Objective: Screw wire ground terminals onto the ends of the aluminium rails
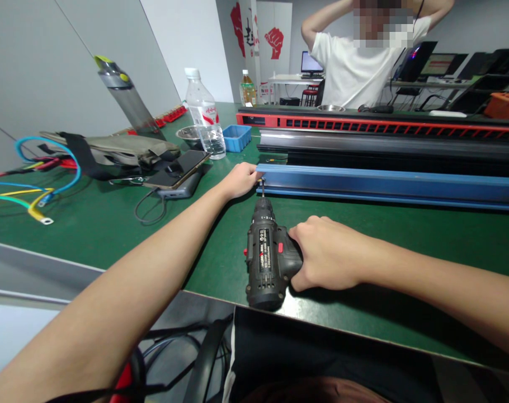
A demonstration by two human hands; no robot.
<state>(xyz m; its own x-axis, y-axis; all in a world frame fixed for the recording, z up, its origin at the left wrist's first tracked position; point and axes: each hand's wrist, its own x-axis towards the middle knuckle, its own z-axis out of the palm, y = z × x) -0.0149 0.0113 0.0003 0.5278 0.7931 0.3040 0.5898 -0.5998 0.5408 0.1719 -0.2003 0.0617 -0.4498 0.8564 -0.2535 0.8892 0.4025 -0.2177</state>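
Note:
A black cordless drill lies on its side in my right hand, which is wrapped round its handle. Its bit points away from me, with the tip at the left end of a long blue metal rail. My left hand is closed at that same end, fingertips pinching the rail's edge beside the bit. A small part shows at the bit's tip, too small to make out. The rail lies across the green table.
Behind the rail lie a dark grey rail and a red-edged black one. To the left stand a water bottle, a blue bin, a phone, a bag and coloured cables. A person is across the table.

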